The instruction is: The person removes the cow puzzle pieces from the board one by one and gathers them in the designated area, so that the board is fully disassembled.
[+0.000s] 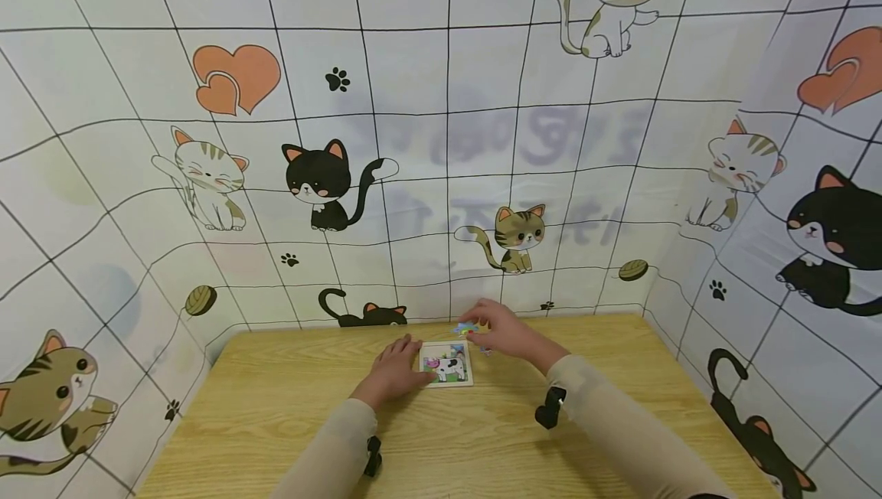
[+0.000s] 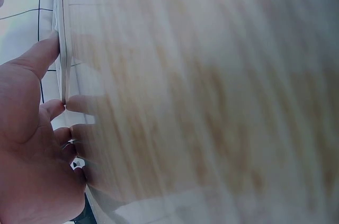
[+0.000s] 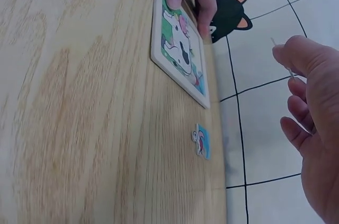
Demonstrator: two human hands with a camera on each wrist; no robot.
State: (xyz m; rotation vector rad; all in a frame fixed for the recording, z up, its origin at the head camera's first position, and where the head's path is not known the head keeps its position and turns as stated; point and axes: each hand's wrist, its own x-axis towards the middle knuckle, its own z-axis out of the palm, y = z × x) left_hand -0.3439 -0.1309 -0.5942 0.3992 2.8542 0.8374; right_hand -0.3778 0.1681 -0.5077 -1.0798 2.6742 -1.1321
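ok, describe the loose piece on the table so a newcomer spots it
On the wooden table, find the pale-framed cow puzzle with the left hand at its edge. Just off the frame's right side lies a small blue loose piece with a bit of red. Unlike the other piece, pinched in the right hand, it lies on the wood, untouched.

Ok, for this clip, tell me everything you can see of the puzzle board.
The puzzle board is a thin, squarish panel with a pale raised rim that looks like wood. Its picture shows a black-and-white cow on green, with pink to its left and blue at upper right; a pale patch fills the upper left, too small to tell whether bare. It lies flat on the table, with the left hand at its left side, thumb over the near-left corner.
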